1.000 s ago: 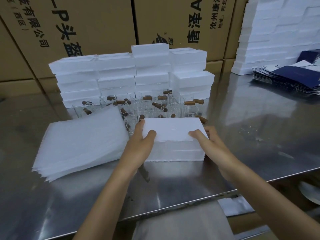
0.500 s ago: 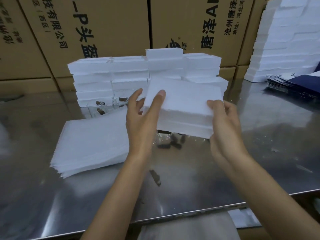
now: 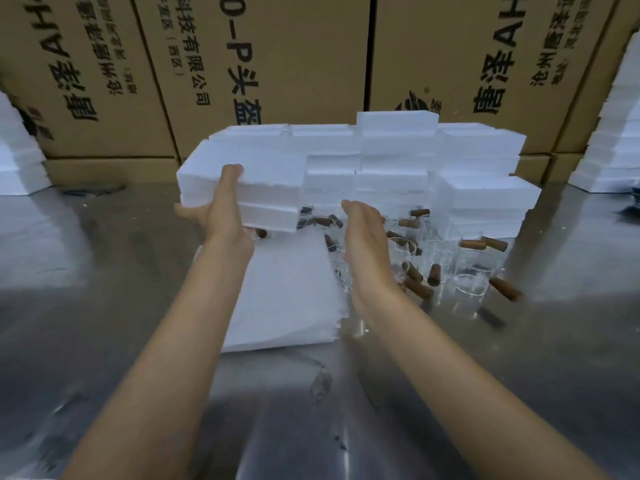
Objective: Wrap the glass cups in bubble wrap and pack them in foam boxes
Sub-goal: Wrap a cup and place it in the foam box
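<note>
Above the left end of the bench [image 3: 519,393] I have the foam box [image 3: 242,183] raised in my left hand [image 3: 221,209], fingers curled up its near face and thumb beneath, so that hand alone carries it. Its long axis runs left to right, and it hangs over the far edge of the wrap sheets [image 3: 287,296]. My right hand [image 3: 367,233] is off the box, fingers straight and together, holding nothing, just right of the box's right end. The cups [image 3: 474,271] stand with loose corks [image 3: 419,287] to the right of that hand and a little nearer, in front of the box stack [image 3: 398,161]. I judge the right hand is the one to fetch a cup: it is free and closer, while the left is occupied. The sheets lie between my forearms, within reach of either.
</note>
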